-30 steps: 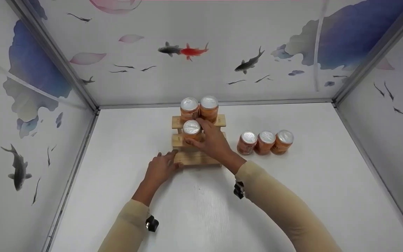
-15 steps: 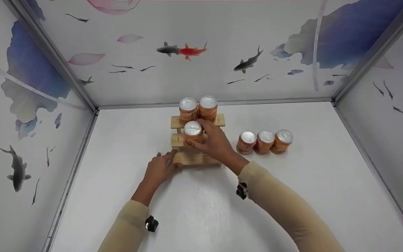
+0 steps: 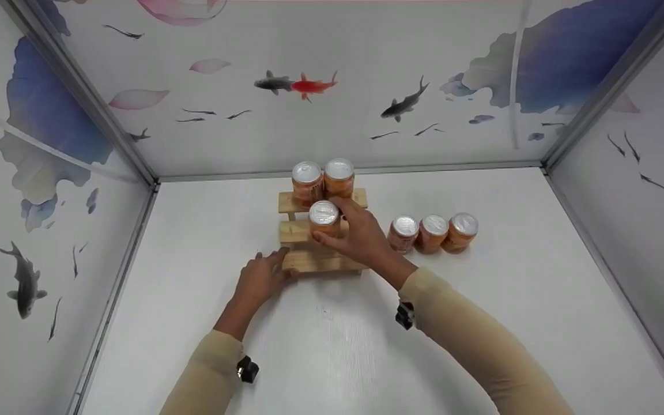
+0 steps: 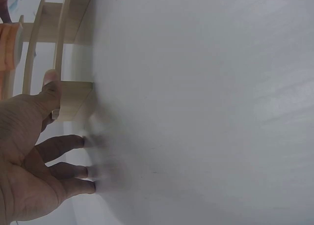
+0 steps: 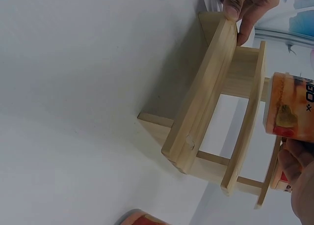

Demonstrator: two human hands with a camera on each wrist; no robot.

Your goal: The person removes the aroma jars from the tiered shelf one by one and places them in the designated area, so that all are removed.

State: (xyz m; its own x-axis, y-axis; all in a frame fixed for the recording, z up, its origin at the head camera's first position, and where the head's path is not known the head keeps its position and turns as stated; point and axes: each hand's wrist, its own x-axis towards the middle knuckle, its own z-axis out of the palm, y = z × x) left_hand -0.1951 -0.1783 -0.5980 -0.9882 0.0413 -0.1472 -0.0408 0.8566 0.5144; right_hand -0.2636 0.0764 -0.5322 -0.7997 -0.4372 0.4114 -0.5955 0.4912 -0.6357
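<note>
A three-step wooden rack [image 3: 323, 263] stands near the back of the white table. My right hand [image 3: 362, 235] grips an orange-labelled can [image 3: 324, 214] with a silver lid, thumb in front and fingers behind. In the right wrist view the can [image 5: 290, 104] is close over the rack's middle step [image 5: 248, 122]. On the left, my left hand [image 3: 258, 280] pinches the end of the lowest step between thumb and index finger; its other fingers [image 4: 66, 147] extend toward the tabletop. Two matching cans [image 3: 307, 183] stand side by side on the top step.
To the right of the rack, three more cans stand in a row on the table, the nearest can [image 3: 404, 233] not far from my right wrist. White panels [image 3: 332, 132] with painted fish enclose the table at the back and both sides.
My right hand has shifted the can a little to the right and toward me over the middle step. My left hand keeps its hold on the rack's left end.
</note>
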